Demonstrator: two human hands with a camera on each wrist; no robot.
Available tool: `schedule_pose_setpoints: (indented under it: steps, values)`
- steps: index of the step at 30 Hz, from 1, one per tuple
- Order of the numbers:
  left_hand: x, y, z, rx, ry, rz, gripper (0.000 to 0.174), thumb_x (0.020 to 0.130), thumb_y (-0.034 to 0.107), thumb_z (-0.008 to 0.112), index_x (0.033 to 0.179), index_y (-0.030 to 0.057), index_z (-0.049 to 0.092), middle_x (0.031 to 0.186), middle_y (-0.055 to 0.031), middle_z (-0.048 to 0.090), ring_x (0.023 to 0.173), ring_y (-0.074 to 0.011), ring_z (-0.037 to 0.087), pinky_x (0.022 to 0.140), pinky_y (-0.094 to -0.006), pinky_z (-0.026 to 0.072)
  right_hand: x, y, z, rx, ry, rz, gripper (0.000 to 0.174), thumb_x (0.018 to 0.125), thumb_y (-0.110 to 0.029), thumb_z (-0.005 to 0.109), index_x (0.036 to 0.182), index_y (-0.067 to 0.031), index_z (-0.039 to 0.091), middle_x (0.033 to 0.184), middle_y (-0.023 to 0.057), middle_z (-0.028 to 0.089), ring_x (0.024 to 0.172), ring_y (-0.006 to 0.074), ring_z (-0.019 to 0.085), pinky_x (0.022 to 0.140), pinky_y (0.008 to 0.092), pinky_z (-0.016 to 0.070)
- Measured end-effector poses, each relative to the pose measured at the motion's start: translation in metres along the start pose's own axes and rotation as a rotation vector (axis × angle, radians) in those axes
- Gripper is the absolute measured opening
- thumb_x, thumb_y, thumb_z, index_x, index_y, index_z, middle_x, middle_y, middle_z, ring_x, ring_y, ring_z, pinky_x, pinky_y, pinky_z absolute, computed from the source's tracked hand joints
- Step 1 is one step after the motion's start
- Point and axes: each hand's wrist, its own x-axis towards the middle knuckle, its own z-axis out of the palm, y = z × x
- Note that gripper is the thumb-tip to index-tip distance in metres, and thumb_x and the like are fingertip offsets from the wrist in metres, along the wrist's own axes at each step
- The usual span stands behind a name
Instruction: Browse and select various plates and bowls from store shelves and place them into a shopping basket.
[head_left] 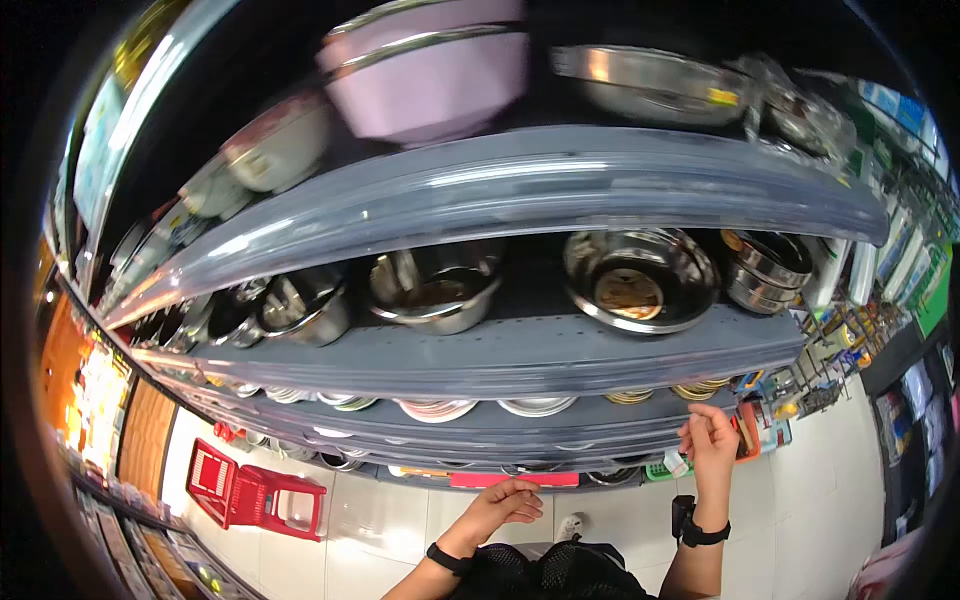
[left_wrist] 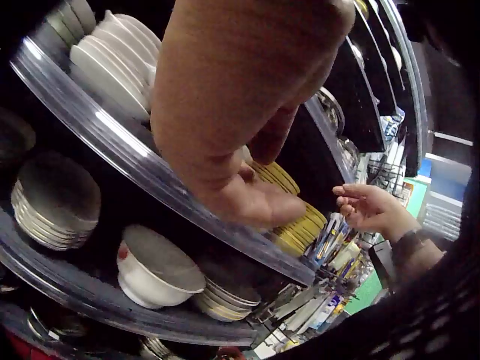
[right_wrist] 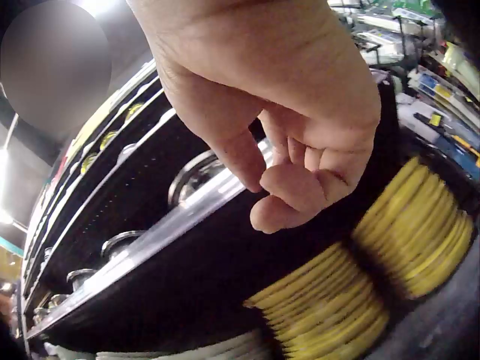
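My left hand (head_left: 500, 506) hangs in front of the lower shelves with its fingers loosely bent and nothing in them. Further right, my right hand (head_left: 709, 440) is raised before the shelf edge, fingers loosely curled and holding nothing. In the right wrist view, stacks of yellow-rimmed plates (right_wrist: 330, 300) stand just below and beyond that hand. A white bowl (left_wrist: 157, 270) and stacked white dishes (left_wrist: 112, 67) sit on shelves near my left hand in the left wrist view. Above both hands, the head view has a wide steel basin (head_left: 690, 280) and a deep steel pot (head_left: 440, 315) on one shelf.
Pink tubs (head_left: 430, 85) and a steel pan (head_left: 660, 90) stand on the top shelf. A red shopping basket cart (head_left: 255, 495) is on the tiled floor at left. Packaged goods hang on racks (head_left: 830, 350) at right. The curved shelf edge (head_left: 500, 185) juts out overhead.
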Motion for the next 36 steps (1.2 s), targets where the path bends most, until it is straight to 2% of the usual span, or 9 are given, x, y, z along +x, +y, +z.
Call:
schedule_pose_setpoints:
  steps: [5, 11, 13, 18, 22, 26, 28, 33, 36]
  values:
    - [-0.060, -0.022, -0.059, -0.059, 0.048, 0.047, 0.027, 0.101, 0.013, 0.048, 0.123, -0.0001, 0.055, 0.106, -0.0128, 0.065, 0.097, -0.0249, 0.067, 0.086, -0.0330, 0.0552, -0.036, -0.049, 0.061, -0.070, -0.045, -0.169, 0.014, 0.091, -0.004, 0.062, 0.104, -0.0021, 0.064, 0.077, 0.0006, 0.062, 0.066, 0.0055, 0.057, 0.056, 0.0199, 0.0466]
    - [-0.147, -0.050, -0.125, -0.154, 0.154, 0.087, 0.026, 0.100, 0.012, 0.049, 0.121, -0.0004, 0.056, 0.106, -0.0130, 0.065, 0.097, -0.0234, 0.067, 0.086, -0.0316, 0.0552, -0.083, -0.065, 0.132, -0.209, -0.078, -0.254, 0.019, 0.087, -0.003, 0.066, 0.106, -0.0021, 0.064, 0.082, 0.0002, 0.062, 0.068, 0.0057, 0.054, 0.058, 0.0200, 0.0449]
    - [-0.171, -0.061, -0.140, -0.186, 0.175, 0.057, 0.024, 0.099, 0.011, 0.049, 0.120, 0.0002, 0.056, 0.106, -0.0120, 0.065, 0.097, -0.0230, 0.067, 0.086, -0.0311, 0.0551, -0.084, -0.061, 0.143, -0.294, -0.047, -0.301, 0.028, 0.083, -0.001, 0.068, 0.110, -0.0039, 0.063, 0.087, 0.0009, 0.062, 0.077, 0.0085, 0.055, 0.064, 0.0227, 0.0458]
    - [-0.207, -0.087, -0.171, -0.211, 0.236, 0.077, 0.025, 0.099, 0.018, 0.051, 0.119, 0.0036, 0.057, 0.105, -0.0087, 0.065, 0.096, -0.0198, 0.066, 0.086, -0.0308, 0.0535, -0.092, -0.088, 0.165, -0.270, -0.099, -0.342, 0.025, 0.088, -0.003, 0.062, 0.113, -0.0014, 0.060, 0.098, 0.0038, 0.059, 0.086, 0.0121, 0.055, 0.078, 0.0262, 0.0463]
    - [-0.211, -0.083, -0.170, -0.230, 0.317, 0.130, 0.023, 0.101, 0.018, 0.051, 0.117, 0.0021, 0.056, 0.101, -0.0084, 0.066, 0.093, -0.0174, 0.066, 0.084, -0.0294, 0.0545, -0.081, -0.085, 0.176, -0.275, -0.207, -0.333, 0.025, 0.089, -0.002, 0.061, 0.114, -0.0019, 0.059, 0.098, 0.0042, 0.058, 0.085, 0.0117, 0.054, 0.073, 0.0255, 0.0448]
    - [-0.210, -0.075, -0.151, -0.260, 0.401, 0.291, 0.024, 0.101, 0.019, 0.051, 0.117, 0.0022, 0.057, 0.099, -0.0077, 0.066, 0.092, -0.0176, 0.066, 0.084, -0.0297, 0.0546, -0.044, -0.107, 0.162, -0.418, -0.057, -0.557, 0.023, 0.092, -0.006, 0.060, 0.114, -0.0010, 0.058, 0.103, 0.0063, 0.057, 0.085, 0.0135, 0.053, 0.070, 0.0264, 0.0432]
    - [-0.206, -0.073, -0.145, -0.262, 0.431, 0.287, 0.024, 0.101, 0.019, 0.051, 0.117, 0.0021, 0.057, 0.100, -0.0077, 0.066, 0.092, -0.0177, 0.066, 0.084, -0.0297, 0.0545, -0.029, -0.123, 0.153, -0.479, 0.005, -0.692, 0.022, 0.094, -0.008, 0.059, 0.115, -0.0015, 0.058, 0.105, 0.0062, 0.057, 0.086, 0.0143, 0.053, 0.071, 0.0277, 0.0433]
    - [-0.183, -0.075, -0.126, -0.292, 0.526, 0.307, 0.025, 0.100, 0.019, 0.052, 0.117, 0.0015, 0.058, 0.102, -0.0086, 0.066, 0.093, -0.0186, 0.066, 0.082, -0.0299, 0.0546, -0.007, -0.130, 0.147, -0.519, -0.067, -0.746, 0.024, 0.091, -0.005, 0.060, 0.114, -0.0020, 0.059, 0.111, 0.0058, 0.057, 0.091, 0.0165, 0.054, 0.071, 0.0288, 0.0438]
    - [-0.166, -0.057, -0.100, -0.246, 0.589, 0.303, 0.027, 0.100, 0.019, 0.051, 0.118, 0.0004, 0.057, 0.103, -0.0098, 0.066, 0.094, -0.0203, 0.067, 0.081, -0.0304, 0.0549, 0.017, -0.138, 0.134, -0.734, 0.017, -0.983, 0.032, 0.085, -0.008, 0.065, 0.116, 0.0003, 0.058, 0.117, 0.0150, 0.056, 0.104, 0.0332, 0.052, 0.087, 0.0408, 0.0423]
